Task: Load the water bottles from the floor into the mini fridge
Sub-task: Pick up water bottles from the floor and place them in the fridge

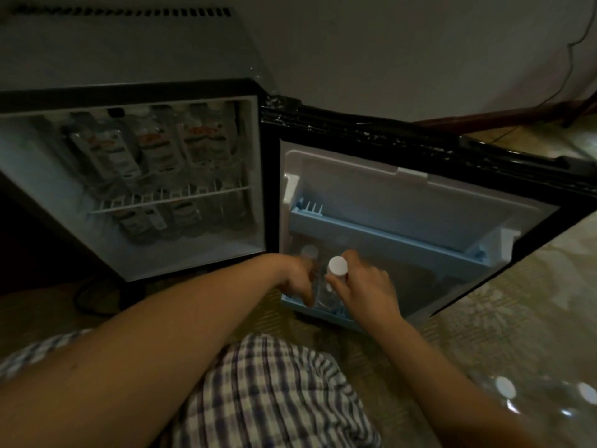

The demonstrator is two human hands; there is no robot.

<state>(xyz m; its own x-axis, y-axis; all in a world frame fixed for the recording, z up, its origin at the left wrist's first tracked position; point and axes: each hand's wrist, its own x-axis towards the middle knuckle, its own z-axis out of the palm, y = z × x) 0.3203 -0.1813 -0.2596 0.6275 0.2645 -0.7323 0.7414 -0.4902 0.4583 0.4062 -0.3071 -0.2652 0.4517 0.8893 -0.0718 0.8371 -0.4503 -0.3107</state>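
Note:
The mini fridge (260,176) stands open, its door (429,202) swung out to the right. Several water bottles (155,150) lie stacked on the wire shelf and floor of the cabinet. In the door's lower blue rack (323,313) two clear bottles stand upright. My left hand (298,279) grips the left bottle (309,252) just below its cap. My right hand (365,287) is closed around the neck of the right bottle (337,266), which has a white cap. Both hands sit side by side, nearly touching.
More bottles with white caps (505,388) lie on the patterned floor at the lower right. The door's upper blue rack (387,234) holds nothing. A dark cable (87,299) loops on the floor by the fridge's front left. My knee in checked cloth (274,392) is below.

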